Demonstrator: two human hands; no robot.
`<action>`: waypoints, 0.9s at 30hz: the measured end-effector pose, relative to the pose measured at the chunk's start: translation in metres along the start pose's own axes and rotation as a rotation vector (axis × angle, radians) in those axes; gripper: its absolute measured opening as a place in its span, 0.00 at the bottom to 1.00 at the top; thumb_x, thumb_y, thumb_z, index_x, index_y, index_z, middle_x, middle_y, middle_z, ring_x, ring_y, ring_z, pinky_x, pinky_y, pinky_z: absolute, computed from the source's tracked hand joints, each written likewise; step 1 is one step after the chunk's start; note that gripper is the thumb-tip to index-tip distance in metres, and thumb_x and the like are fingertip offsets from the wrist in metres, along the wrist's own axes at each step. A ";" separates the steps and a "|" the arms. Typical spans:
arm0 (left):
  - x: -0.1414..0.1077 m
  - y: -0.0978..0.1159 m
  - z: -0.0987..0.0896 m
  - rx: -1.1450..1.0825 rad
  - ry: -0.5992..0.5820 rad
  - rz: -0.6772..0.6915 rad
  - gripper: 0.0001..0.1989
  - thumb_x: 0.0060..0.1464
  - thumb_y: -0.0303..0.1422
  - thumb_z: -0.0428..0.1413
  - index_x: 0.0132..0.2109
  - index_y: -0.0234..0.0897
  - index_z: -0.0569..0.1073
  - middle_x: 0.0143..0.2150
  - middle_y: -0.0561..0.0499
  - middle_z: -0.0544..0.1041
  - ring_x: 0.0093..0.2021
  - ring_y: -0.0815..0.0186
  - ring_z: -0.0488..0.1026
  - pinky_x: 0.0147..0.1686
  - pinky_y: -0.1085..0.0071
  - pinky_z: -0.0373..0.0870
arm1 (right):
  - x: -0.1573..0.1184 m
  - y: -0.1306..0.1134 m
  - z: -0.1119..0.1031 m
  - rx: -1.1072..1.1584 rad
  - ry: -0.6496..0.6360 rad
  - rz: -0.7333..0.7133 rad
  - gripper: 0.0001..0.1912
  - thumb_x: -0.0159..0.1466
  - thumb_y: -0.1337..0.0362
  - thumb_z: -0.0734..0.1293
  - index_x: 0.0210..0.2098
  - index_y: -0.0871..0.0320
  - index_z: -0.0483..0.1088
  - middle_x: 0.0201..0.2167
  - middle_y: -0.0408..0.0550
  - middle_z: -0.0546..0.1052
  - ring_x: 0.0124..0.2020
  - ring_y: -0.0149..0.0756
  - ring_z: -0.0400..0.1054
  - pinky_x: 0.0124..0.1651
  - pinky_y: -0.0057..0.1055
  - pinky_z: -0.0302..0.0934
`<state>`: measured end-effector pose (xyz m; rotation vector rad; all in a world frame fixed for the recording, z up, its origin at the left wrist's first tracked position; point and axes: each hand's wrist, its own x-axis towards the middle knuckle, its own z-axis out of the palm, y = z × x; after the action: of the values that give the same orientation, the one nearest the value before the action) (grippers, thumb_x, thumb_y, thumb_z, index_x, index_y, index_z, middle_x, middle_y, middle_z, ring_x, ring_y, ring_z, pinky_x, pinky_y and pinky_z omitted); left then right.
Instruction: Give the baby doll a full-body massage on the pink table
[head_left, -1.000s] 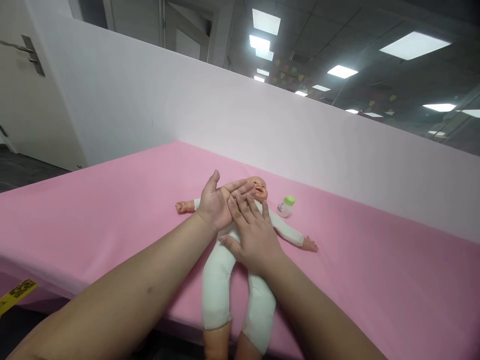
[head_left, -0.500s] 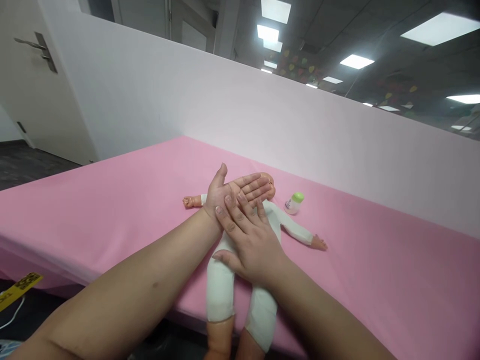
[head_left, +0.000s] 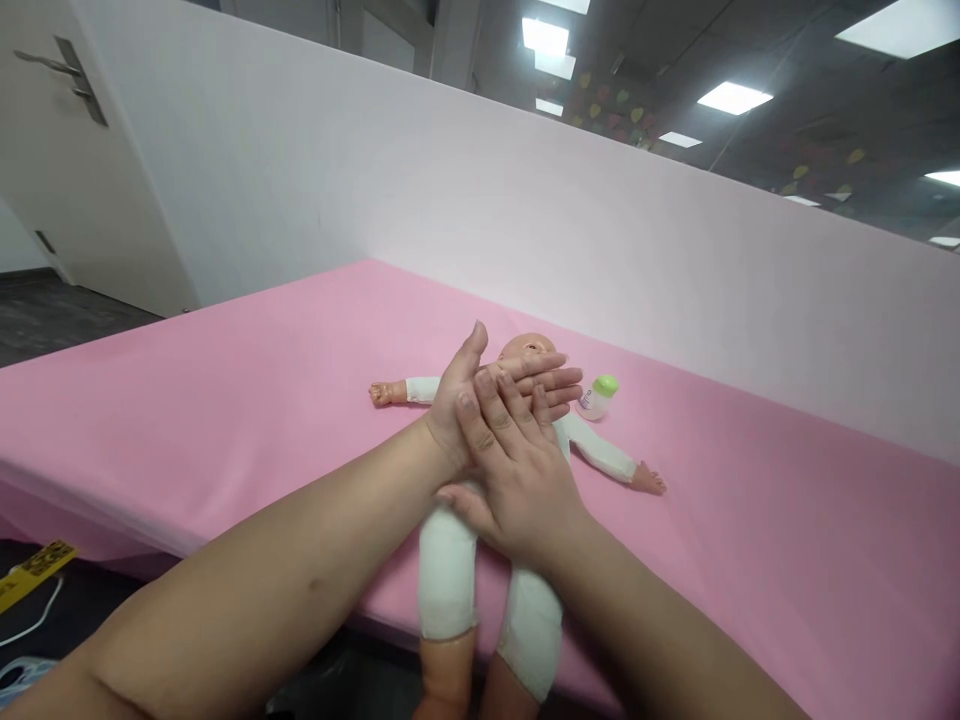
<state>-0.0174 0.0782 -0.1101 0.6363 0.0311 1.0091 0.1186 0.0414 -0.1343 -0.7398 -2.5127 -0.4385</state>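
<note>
My left hand (head_left: 480, 395) is held palm up with its fingers stretched out to the right. My right hand (head_left: 521, 465) lies palm down across that palm, fingers spread. Neither holds an object. Beneath both hands a baby doll (head_left: 448, 575) in white clothing lies on its back on a pink-covered surface (head_left: 285, 340). Its torso and the lower part of its head are hidden by my hands; both its arms stretch out sideways. To the right of my left fingertips stands a small clear bottle (head_left: 598, 398) with a green cap.
A white wall (head_left: 465, 190) runs behind the pink surface, with windows above it showing ceiling lights. At the far left is a door (head_left: 90, 180) with a metal handle. A yellow tag (head_left: 37, 575) and a white cable show at the lower left.
Both hands have shifted slightly to the right together, my right palm still on my left. More of the doll's head shows above them. The camera view has tilted down a little.
</note>
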 end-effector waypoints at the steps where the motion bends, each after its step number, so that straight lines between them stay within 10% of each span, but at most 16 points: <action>1: 0.001 -0.003 -0.001 -0.010 0.030 -0.012 0.48 0.63 0.67 0.39 0.63 0.27 0.73 0.65 0.32 0.74 0.71 0.44 0.65 0.72 0.51 0.56 | 0.000 0.002 0.001 -0.003 -0.005 0.035 0.48 0.73 0.37 0.56 0.79 0.55 0.32 0.79 0.50 0.37 0.80 0.52 0.31 0.79 0.58 0.27; 12: 0.007 0.011 -0.017 -0.018 0.284 0.132 0.46 0.65 0.63 0.43 0.64 0.22 0.71 0.61 0.26 0.75 0.64 0.43 0.73 0.65 0.50 0.70 | 0.002 0.016 0.007 0.004 -0.198 0.291 0.51 0.72 0.32 0.54 0.77 0.65 0.48 0.78 0.57 0.44 0.79 0.53 0.32 0.79 0.60 0.25; 19: 0.006 0.026 -0.034 0.023 0.356 0.252 0.48 0.62 0.66 0.47 0.66 0.24 0.69 0.61 0.26 0.76 0.63 0.44 0.74 0.60 0.52 0.76 | 0.000 0.013 0.003 0.163 -0.247 0.081 0.50 0.72 0.33 0.56 0.77 0.65 0.48 0.76 0.58 0.49 0.79 0.51 0.38 0.79 0.59 0.26; 27: 0.006 0.005 -0.021 0.026 0.283 0.047 0.48 0.62 0.67 0.44 0.63 0.25 0.72 0.61 0.27 0.76 0.65 0.41 0.72 0.64 0.47 0.69 | 0.001 0.017 0.006 0.209 -0.174 0.032 0.60 0.68 0.30 0.60 0.79 0.65 0.33 0.78 0.58 0.39 0.80 0.52 0.28 0.79 0.58 0.26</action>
<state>-0.0240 0.0950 -0.1232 0.5162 0.2792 1.1397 0.1256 0.0578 -0.1362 -0.7625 -2.6517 -0.1004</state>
